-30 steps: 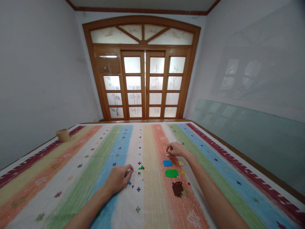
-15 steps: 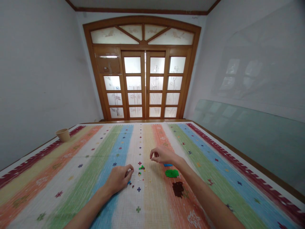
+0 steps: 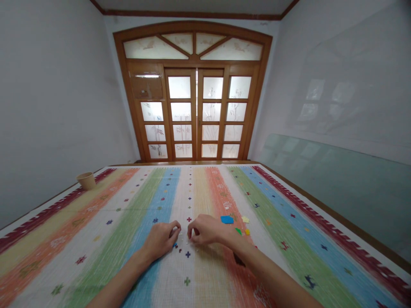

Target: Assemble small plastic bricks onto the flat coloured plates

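Observation:
My left hand [image 3: 161, 238] rests on the striped cloth with its fingertips bent together; what they hold, if anything, is too small to make out. Small blue and dark pieces [image 3: 177, 247] lie by its fingertips, with tiny white bits between the hands. Just right of these, my right hand [image 3: 205, 230] is low over the cloth, thumb and fingers curled in a pinch whose content is hidden. Beyond its wrist lie a flat blue patch [image 3: 227, 219], a pale yellow piece [image 3: 245, 219] and a yellow piece [image 3: 247, 232]. My right forearm partly covers a green patch [image 3: 238, 231] and a dark brown one.
A striped, patterned cloth [image 3: 128, 256] covers the table. A tan cup [image 3: 86, 181] stands near the far left edge. Wooden doors with glass panes [image 3: 196, 115] are beyond the table, and a pale green panel [image 3: 334, 171] leans along the right wall.
My right hand has come down and toward me, to the small pieces beside my left hand. Its forearm now covers most of the green and brown patches, and the blue patch is uncovered.

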